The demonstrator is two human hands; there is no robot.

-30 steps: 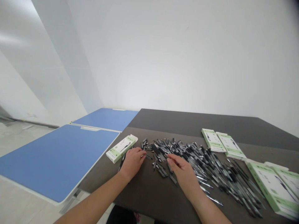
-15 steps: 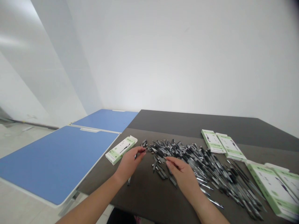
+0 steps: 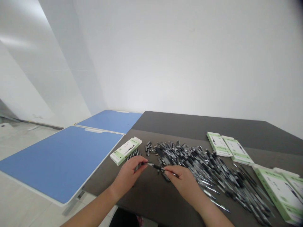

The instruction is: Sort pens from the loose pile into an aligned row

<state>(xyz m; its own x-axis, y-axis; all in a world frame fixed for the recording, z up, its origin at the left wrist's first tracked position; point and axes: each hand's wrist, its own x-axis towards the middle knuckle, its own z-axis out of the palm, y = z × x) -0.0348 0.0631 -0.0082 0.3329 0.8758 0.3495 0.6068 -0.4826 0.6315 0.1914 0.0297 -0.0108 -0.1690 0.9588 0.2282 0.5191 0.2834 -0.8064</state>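
1. Clock directions are read from the slim pen with a black grip (image 3: 157,167), which lies across the gap between the two hands, over the dark brown tabletop (image 3: 151,198).
2. The right hand (image 3: 181,180), at 4 o'clock, is nearly closed, pinching the pen's barrel between thumb and fingers.
3. The left hand (image 3: 129,171), at about 9 o'clock, has its thumb and fingertips drawn together around something small and dark at the pen's pale, pointed end; whether that is a separate part is too small to tell.
4. A big, loose heap of black and clear plastic pens (image 3: 205,167) spreads at 3 o'clock, its nearest pieces just beside the right hand.
5. At 11 o'clock sits a small cluster of short dark pieces (image 3: 148,147).
6. At 10 o'clock, dark pens in a row (image 3: 134,154) lie just beside a flat green-and-white cardboard box (image 3: 126,151).
7. Two similar boxes (image 3: 227,147) lie between 2 and 3 o'clock; two more (image 3: 276,190) lie between 3 and 4.
8. Blue-topped tables with white edges (image 3: 63,160) stretch from 9 to nearly 11 o'clock.
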